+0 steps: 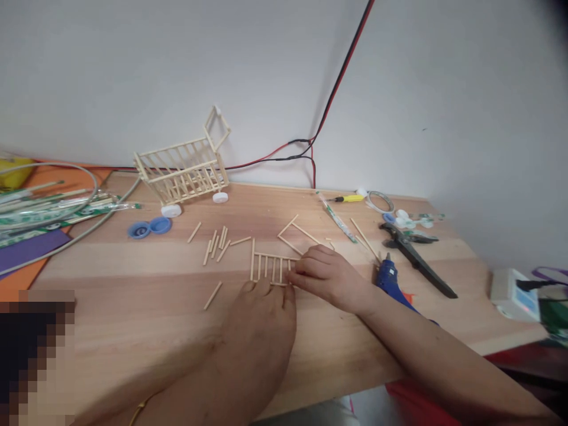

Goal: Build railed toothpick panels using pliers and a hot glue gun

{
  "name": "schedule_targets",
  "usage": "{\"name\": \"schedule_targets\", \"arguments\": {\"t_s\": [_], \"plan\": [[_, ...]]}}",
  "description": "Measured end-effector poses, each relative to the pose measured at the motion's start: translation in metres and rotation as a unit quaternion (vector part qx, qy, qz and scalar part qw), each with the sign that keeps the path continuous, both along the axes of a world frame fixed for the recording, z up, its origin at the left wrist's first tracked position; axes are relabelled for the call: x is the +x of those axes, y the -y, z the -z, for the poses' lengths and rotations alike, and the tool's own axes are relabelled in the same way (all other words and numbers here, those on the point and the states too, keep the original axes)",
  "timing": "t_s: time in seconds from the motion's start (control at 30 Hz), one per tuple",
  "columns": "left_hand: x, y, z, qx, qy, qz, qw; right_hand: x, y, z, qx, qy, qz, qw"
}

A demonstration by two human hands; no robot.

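Observation:
A small ladder-like frame of thin wooden sticks (pixel 274 258) lies flat on the table. My left hand (pixel 260 331) presses its fingertips on the frame's lower rail, the thumb side near its right part. From the right, my right hand (pixel 332 275) has its fingers closed at the frame's right end, around a short wooden stick (pixel 289 264). Its fingertips partly hide that end. Just behind is an angled piece of joined sticks (pixel 288 228). Several loose short sticks (pixel 214 244) lie to the left, with one more stick (pixel 213 295) nearer me.
A stick-built cart (pixel 181 171) with white cap wheels stands by the wall, blue caps (pixel 139 229) in front. Right are a blue glue gun (pixel 390 281), black-handled cutters (pixel 417 260) and a yellow-handled tool (pixel 352 198). Stick packets (pixel 66 207) and a grey cable (pixel 100 228) lie left.

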State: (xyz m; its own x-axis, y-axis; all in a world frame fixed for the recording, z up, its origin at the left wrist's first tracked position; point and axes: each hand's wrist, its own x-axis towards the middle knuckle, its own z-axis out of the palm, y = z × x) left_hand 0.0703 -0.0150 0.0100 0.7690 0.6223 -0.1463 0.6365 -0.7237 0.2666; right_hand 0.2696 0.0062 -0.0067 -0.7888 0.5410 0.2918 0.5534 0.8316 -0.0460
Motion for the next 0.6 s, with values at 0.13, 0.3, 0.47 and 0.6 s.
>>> {"name": "schedule_targets", "arguments": {"t_s": [0.13, 0.3, 0.47, 0.6], "plan": [[-0.005, 0.002, 0.000, 0.064, 0.102, -0.041, 0.992, 0.001, 0.000, -0.003, 0.002, -0.048, 0.008, 0.999], [-0.012, -0.002, -0.010, 0.030, 0.265, -0.161, 0.950, -0.008, 0.008, -0.026, -0.022, -0.024, 0.040, 0.999], [-0.008, -0.007, -0.015, -0.136, 0.303, -0.162, 0.929, -0.017, 0.031, -0.049, -0.111, -0.044, 0.059, 0.991], [-0.006, -0.007, -0.014, -0.147, 0.319, -0.116, 0.929, 0.029, 0.047, -0.056, -0.144, -0.090, 0.196, 0.966]]}}
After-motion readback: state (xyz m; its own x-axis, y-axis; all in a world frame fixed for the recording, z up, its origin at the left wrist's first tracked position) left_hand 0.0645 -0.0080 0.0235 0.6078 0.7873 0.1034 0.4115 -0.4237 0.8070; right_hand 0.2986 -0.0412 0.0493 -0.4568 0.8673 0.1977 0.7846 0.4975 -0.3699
